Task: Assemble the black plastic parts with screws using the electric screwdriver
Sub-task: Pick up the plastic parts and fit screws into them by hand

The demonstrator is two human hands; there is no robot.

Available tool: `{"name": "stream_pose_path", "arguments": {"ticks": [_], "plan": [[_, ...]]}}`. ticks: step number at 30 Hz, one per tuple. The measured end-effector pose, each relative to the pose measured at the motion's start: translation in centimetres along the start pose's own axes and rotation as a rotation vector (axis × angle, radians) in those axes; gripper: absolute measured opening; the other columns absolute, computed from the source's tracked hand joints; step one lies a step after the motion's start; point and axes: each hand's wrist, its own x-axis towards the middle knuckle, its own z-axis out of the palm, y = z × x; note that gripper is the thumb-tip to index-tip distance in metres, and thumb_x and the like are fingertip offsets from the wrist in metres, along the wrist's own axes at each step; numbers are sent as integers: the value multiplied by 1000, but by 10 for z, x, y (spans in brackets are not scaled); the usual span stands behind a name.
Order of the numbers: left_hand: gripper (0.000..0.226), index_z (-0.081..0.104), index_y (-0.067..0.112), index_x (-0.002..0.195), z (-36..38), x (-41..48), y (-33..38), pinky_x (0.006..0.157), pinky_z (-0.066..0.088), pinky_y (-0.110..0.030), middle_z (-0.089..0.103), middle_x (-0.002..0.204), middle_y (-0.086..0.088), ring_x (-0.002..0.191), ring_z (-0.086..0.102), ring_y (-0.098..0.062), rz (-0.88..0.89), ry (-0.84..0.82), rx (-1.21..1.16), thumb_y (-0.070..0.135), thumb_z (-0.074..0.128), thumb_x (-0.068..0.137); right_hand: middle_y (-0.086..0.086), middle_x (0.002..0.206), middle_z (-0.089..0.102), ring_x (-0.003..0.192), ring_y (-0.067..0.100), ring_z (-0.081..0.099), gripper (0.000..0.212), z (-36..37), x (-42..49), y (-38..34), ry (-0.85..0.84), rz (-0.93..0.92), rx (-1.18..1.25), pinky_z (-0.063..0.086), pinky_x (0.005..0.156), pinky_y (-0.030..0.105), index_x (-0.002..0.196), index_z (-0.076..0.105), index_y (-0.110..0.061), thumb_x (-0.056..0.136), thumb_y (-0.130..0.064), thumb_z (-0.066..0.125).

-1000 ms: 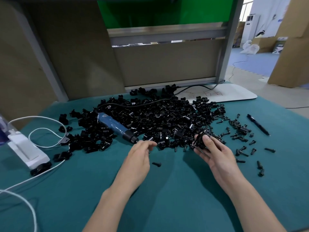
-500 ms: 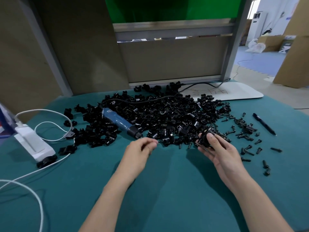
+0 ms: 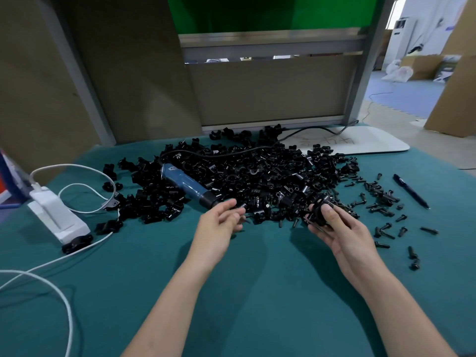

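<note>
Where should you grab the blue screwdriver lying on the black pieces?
Probably the blue screwdriver's thick blue middle, coming down from above with the left hand. It lies nearly flat on the black parts with its top side bare. Its black nose points toward that hand, and its cord runs off the far end.

black part [image 3: 318, 215] mostly under the thumb of the right hand [image 3: 342, 233] (shape unclear), white cable [image 3: 61, 257] off the left edge
</note>
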Motion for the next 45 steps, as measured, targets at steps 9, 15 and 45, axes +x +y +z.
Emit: {"name": "stream_pose_path", "arguments": {"ticks": [9, 15, 45], "plan": [[37, 53, 27, 141, 4, 4, -19, 106, 26, -31, 55, 134, 10, 125, 41, -13, 460, 108, 1143, 28, 37, 108, 8, 117, 77, 110, 24, 73, 44, 3, -2, 0, 0, -7, -8, 62, 81, 26, 122, 71, -8, 84, -31, 72], [42, 53, 25, 138, 14, 15, -22, 118, 15, -41, 51, 138, 6, 134, 35, -22, 339, 60, 1349, 40, 28, 108, 5, 117, 77, 112, 21, 72, 39, 4, -4, 1, -26, -35, -63, 61, 83, 26, 117, 73, -15, 83, -34, 73], [33, 54, 24, 136, -21, 7, -7, 106, 33, -34, 57, 133, 8, 120, 44, -10, 290, 321, 821, 30, 47, 105, 0, 115, 78, 112, 14, 71, 39, 5, -5, 2, -33, -55, -138, 60, 79, 20, 115, 74, -18, 81, -37, 73]]}}
